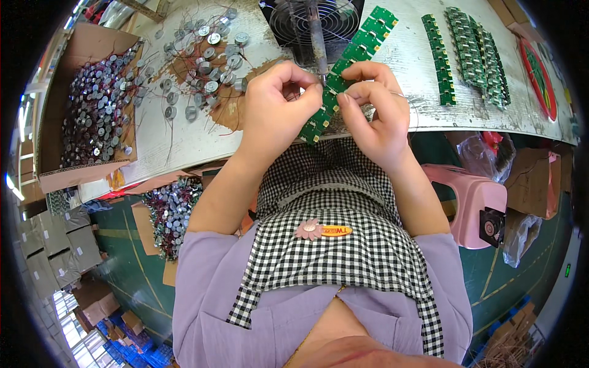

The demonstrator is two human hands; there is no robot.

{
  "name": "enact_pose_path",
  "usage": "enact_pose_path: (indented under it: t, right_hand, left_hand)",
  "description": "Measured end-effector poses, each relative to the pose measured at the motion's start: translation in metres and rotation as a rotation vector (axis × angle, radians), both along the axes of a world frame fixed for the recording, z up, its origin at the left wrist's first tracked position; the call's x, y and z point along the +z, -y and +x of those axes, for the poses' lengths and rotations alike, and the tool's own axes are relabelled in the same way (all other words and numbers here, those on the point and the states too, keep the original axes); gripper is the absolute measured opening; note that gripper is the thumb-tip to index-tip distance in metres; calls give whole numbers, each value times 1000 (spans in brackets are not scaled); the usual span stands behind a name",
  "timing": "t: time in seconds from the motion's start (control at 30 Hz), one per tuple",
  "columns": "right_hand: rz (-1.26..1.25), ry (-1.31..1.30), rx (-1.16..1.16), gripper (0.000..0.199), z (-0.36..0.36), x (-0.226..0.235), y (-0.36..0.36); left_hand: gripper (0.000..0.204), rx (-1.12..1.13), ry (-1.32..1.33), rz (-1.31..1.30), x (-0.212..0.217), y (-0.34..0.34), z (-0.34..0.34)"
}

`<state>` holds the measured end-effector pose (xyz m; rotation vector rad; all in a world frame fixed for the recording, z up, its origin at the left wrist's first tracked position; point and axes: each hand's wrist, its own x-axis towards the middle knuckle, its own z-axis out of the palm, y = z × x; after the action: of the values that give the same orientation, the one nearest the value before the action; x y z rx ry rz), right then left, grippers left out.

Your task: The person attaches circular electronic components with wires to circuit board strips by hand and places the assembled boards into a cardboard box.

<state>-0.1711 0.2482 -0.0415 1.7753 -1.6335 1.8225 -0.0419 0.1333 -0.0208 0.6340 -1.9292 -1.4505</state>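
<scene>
A long strip of green circuit boards (368,40) lies slanted in front of me, from the fan down toward my apron. Over its left edge, my left hand (279,104) is closed, thumb and forefinger pinched at the board; what sits between those fingertips is too small to make out. My right hand (379,113) grips the strip's right edge, with thumb and bent fingers at its middle. Between the two hands, an upright soldering iron (316,40) points down, its tip close to the board surface.
A black fan (328,21) stands behind the iron. Loose round metal parts with thin wires (211,67) spread at left, beside a cardboard box (86,46) full of them. More green board strips (472,52) and a red ring-shaped object (540,80) lie at right. A pink stool (469,202) stands below.
</scene>
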Motion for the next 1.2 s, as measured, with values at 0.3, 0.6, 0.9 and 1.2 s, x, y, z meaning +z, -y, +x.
enact_pose_path:
  t: [0.3, 0.6, 0.9, 1.2]
  right_hand:
    - [18, 55, 0, 11, 7, -3, -5]
    - [18, 48, 5, 10, 5, 1, -3]
    - [-2, 138, -96, 8, 4, -8, -13]
    - [29, 518, -55, 6, 8, -23, -11]
  left_hand:
    - [8, -10, 11, 58, -1, -5, 4]
    - [7, -4, 2, 68, -1, -2, 4]
    - [8, -110, 39, 93, -2, -7, 7]
    - [26, 294, 88, -904, 37, 72, 40]
